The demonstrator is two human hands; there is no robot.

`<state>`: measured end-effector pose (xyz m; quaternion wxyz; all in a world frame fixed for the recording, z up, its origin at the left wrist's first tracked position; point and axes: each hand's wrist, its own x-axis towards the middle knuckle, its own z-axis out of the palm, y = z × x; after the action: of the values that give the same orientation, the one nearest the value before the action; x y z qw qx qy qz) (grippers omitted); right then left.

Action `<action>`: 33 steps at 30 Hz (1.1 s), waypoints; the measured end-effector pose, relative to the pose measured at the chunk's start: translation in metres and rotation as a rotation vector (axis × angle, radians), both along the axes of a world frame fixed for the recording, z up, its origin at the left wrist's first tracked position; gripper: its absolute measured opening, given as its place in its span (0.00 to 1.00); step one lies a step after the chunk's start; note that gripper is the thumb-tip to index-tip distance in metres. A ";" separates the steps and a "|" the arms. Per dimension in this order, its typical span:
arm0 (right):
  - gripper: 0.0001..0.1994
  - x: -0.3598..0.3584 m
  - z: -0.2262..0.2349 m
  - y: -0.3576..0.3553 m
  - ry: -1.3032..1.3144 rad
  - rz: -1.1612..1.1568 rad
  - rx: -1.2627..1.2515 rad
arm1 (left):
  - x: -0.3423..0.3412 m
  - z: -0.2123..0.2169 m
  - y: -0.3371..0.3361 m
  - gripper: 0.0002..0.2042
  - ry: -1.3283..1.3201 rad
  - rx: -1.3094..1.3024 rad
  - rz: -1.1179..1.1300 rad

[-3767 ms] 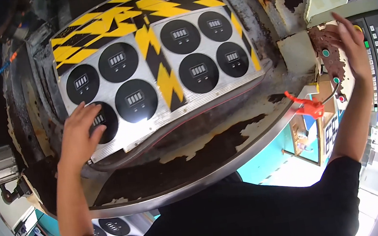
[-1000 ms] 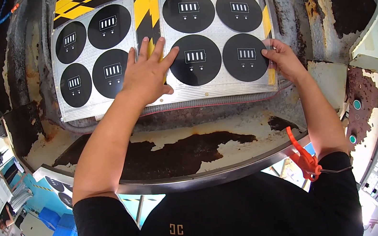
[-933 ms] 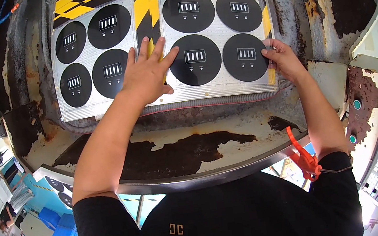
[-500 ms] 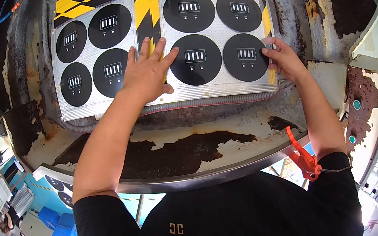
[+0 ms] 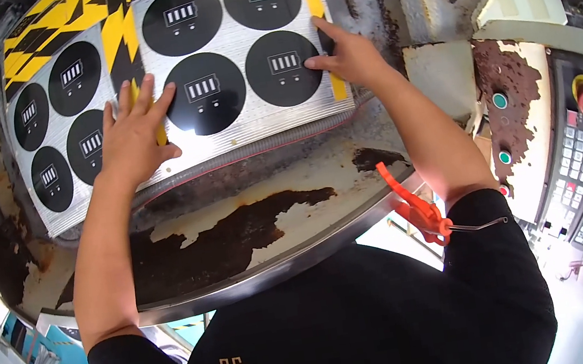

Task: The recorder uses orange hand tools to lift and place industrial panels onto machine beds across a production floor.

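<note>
- Rust-stained machine bed; keyed control panel at right;
- Ribbed silvery plate on the bed; eight round black battery-icon discs on it, hazard tape between;
- Left hand spread wide over the central tape;
- Right hand, thumb and forefinger apart; thumb over the lower-right disc;
- Orange-red blow gun near the right sleeve.

The right hand has spread its thumb and forefinger (previously close).
</note>
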<state>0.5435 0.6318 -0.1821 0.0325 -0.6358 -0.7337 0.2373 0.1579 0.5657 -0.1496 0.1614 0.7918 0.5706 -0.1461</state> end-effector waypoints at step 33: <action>0.42 0.011 -0.009 0.000 0.007 -0.001 0.030 | -0.002 -0.002 0.005 0.46 0.017 -0.057 -0.015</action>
<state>0.5548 0.6313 -0.1913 0.0447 -0.6347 -0.7368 0.2286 0.1564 0.5708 -0.1513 0.1779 0.7900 0.5614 -0.1706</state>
